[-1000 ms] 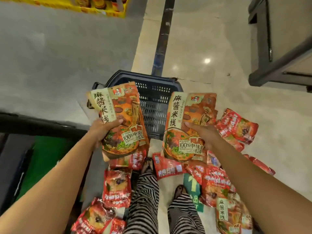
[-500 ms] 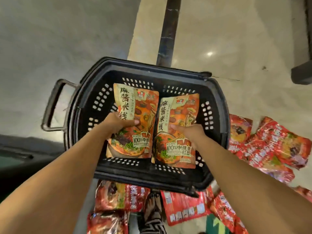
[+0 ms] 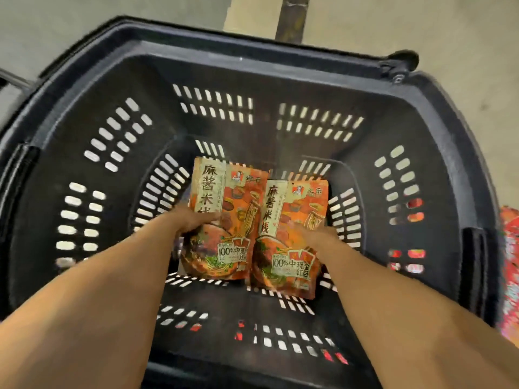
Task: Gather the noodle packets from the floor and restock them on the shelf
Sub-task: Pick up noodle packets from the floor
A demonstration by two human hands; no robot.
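Head view: basket [image 3: 112, 220], black plastic w/ slotted walls, fills most of the frame, seen from above, sitting on pale floor [image 3: 84, 18]. Both arms reach down inside it. L hand [image 3: 193, 220] grips L packet [image 3: 238, 197] at its left edge, about mid-height, thumb across the printed front, fingers hidden behind. R hand [image 3: 317, 234] grips R packet [image 3: 283, 248] at its right edge, thumb on front, rest of fingers behind. Both packets are orange, faces up twd camera, low in the basket over its bottom; can't tell if they touch the bottom. They lie side by side, inner edges touching or slightly overlapping, R packet a bit nearer the person. Red packets [image 3: 509, 262] show outside the basket at right, on the floor, and thru wall slots.
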